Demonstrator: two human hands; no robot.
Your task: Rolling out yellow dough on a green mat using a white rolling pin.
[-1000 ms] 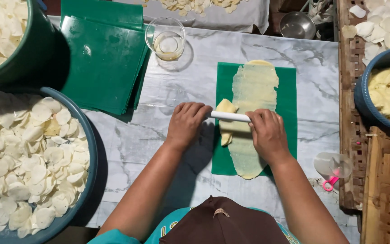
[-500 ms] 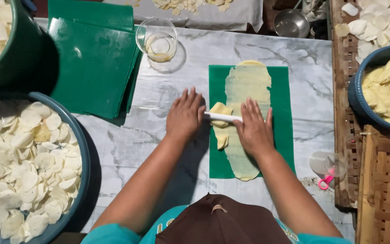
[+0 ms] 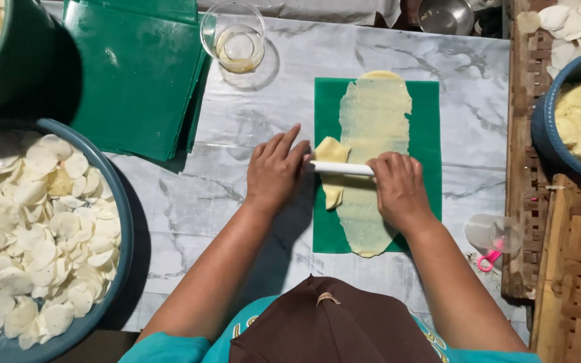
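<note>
Marble surface, frame ctr: left hand flat-open, right hand curled, both on white roller over dough.

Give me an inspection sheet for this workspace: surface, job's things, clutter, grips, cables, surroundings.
Surface: grey-veined marble-look tabletop.
Job's things: thin white rolling rod lying across a long flattened strip of pale yellow dough on a green plastic sheet; one dough edge folded over beside the rod.
Clutter: stack of green plastic sheets; clear glass of yellowish liquid; small clear cup with pink piece.
Grips: left hand flat on the rod's end, fingers spread; right hand curled over the rod.
Cables: nothing seen.
Surroundings: blue basin of white round chips; blue bowl of yellow pieces; woven bamboo tray; metal bowl.
</note>
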